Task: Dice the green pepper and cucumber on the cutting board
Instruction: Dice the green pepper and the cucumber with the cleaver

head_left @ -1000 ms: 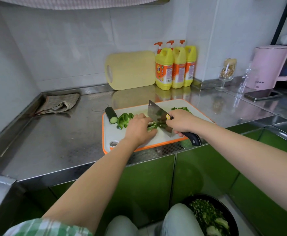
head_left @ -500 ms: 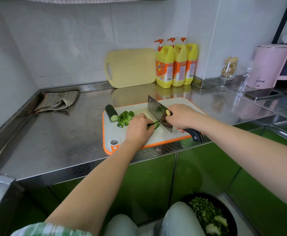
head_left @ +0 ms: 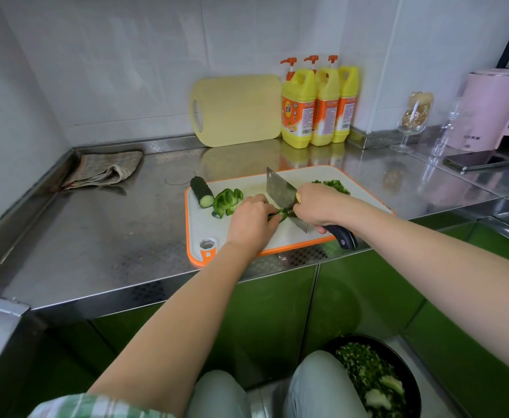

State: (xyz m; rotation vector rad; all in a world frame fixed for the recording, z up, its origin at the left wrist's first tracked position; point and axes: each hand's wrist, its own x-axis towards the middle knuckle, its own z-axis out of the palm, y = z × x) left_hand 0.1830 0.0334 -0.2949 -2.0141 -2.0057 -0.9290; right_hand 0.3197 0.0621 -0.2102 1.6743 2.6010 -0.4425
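Note:
A white cutting board with an orange rim (head_left: 200,236) lies on the steel counter. My left hand (head_left: 251,221) presses a green pepper strip (head_left: 281,215) onto the board. My right hand (head_left: 318,206) grips a cleaver (head_left: 280,191) by its black handle, the blade standing right beside the left fingertips at the strip. A larger green pepper piece (head_left: 227,200) and a cucumber stub (head_left: 202,192) rest at the board's far left. Diced green bits (head_left: 334,185) are heaped at the far right, partly hidden by my right hand.
A yellow board (head_left: 238,110) and three yellow detergent bottles (head_left: 319,107) lean at the back wall. A folded cloth (head_left: 105,168) lies far left. A glass (head_left: 413,122), pink kettle (head_left: 494,110) and phone (head_left: 476,161) stand right. A black bowl of chopped greens (head_left: 376,378) sits on the floor.
The blade has shifted along the pepper strip between cuts, and my left fingers have drawn back with it. The view has tilted slightly.

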